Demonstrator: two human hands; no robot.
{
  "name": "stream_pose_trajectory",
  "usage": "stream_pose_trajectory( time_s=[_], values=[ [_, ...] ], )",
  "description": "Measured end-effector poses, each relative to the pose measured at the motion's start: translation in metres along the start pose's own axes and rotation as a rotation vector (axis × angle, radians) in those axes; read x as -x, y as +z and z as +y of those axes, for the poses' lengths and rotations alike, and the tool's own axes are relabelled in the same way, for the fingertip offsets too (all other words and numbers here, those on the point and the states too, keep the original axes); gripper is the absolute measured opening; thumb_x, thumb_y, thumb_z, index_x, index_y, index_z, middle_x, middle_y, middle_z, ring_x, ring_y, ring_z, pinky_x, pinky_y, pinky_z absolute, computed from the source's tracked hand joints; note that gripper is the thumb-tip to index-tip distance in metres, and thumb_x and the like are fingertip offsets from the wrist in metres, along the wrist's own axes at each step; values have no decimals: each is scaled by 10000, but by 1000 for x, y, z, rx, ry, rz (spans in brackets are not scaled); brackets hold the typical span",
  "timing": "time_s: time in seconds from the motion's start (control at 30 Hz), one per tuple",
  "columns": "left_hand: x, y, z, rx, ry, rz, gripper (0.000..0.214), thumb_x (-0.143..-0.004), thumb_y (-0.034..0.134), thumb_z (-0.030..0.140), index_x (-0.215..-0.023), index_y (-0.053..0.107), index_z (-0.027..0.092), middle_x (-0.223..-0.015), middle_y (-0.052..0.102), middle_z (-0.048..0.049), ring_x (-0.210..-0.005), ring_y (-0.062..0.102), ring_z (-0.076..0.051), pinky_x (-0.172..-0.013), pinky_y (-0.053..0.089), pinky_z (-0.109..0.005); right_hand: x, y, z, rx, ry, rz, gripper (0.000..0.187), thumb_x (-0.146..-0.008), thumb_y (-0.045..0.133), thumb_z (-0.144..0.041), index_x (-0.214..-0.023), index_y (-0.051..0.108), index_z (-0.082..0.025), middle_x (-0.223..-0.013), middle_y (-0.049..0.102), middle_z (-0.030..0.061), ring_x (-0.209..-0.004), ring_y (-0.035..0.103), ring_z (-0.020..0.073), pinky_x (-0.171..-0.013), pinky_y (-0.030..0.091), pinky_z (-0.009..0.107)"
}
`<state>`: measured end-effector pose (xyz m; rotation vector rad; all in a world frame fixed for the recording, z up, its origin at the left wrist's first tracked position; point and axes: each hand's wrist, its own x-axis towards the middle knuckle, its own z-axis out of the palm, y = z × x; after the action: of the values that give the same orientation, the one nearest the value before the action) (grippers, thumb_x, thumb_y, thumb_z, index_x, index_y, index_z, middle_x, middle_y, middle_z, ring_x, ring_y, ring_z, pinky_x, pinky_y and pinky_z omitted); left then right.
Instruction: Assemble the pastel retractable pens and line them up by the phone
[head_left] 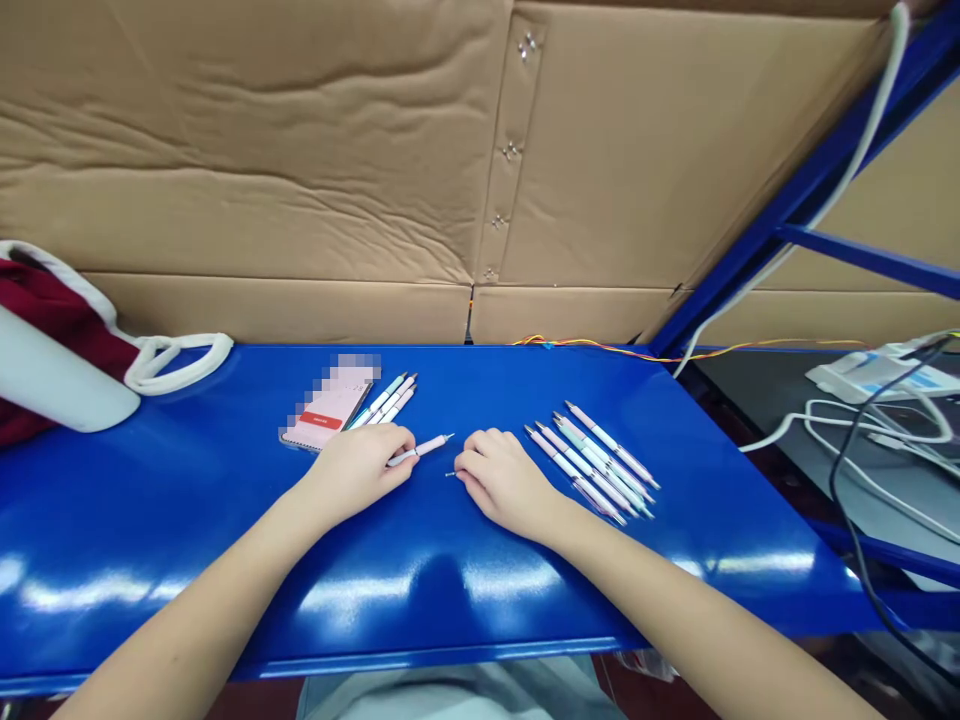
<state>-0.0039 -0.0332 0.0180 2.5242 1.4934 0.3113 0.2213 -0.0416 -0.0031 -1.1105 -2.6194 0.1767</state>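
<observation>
My left hand rests on the blue table, fingers closed around a pale pink pen whose tip points right. Just to its right, my right hand is curled, pinching a small thin part that I cannot make out clearly. A row of several pastel pens lies right of my right hand. Three more pens lie behind my left hand, beside a pink and red card pack.
Cardboard sheets wall off the back. A white and dark red bag sits at the far left. White and black cables and a white device lie on the lower shelf to the right, beside a blue frame strut.
</observation>
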Motion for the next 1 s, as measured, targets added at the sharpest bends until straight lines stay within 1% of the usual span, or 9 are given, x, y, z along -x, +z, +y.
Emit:
stream_pose_trajectory(
  time_s=[0.1,0.23,0.4,0.67,1.0],
  values=[
    [1,-1,-1,-36,50,24,201,-890,459,325,-934,628,227,-906,676,-20,-821,621,-184,-692,461,-269,1,1,3,-52,10,63,147,-909,460,-178,-889,605,-165,-902,573,66,-841,477,182,-753,340,311],
    [3,-2,0,-83,109,45,228,-920,431,330,-974,628,227,-919,664,-25,-850,613,-180,-749,465,-280,2,-1,9,-89,97,177,125,-902,474,-171,-856,591,-166,-889,590,58,-829,494,182,-747,354,308],
    [5,-3,1,-109,146,62,229,-928,429,324,-962,636,233,-892,654,-22,-852,604,-180,-768,464,-288,2,-2,14,-75,139,237,114,-892,483,-162,-855,589,-174,-866,605,58,-827,514,193,-738,366,311],
    [5,-3,3,-127,166,60,232,-933,434,326,-959,637,219,-867,645,-28,-852,598,-182,-773,461,-294,3,-3,15,-43,169,252,127,-895,485,-177,-875,610,-169,-881,613,68,-831,530,204,-728,367,322],
    [5,-3,5,-157,184,65,237,-935,434,327,-956,642,215,-849,642,-24,-832,602,-175,-746,455,-285,3,-4,11,-49,135,249,125,-897,486,-178,-880,609,-166,-886,611,65,-833,528,200,-723,361,322]
  ],
)
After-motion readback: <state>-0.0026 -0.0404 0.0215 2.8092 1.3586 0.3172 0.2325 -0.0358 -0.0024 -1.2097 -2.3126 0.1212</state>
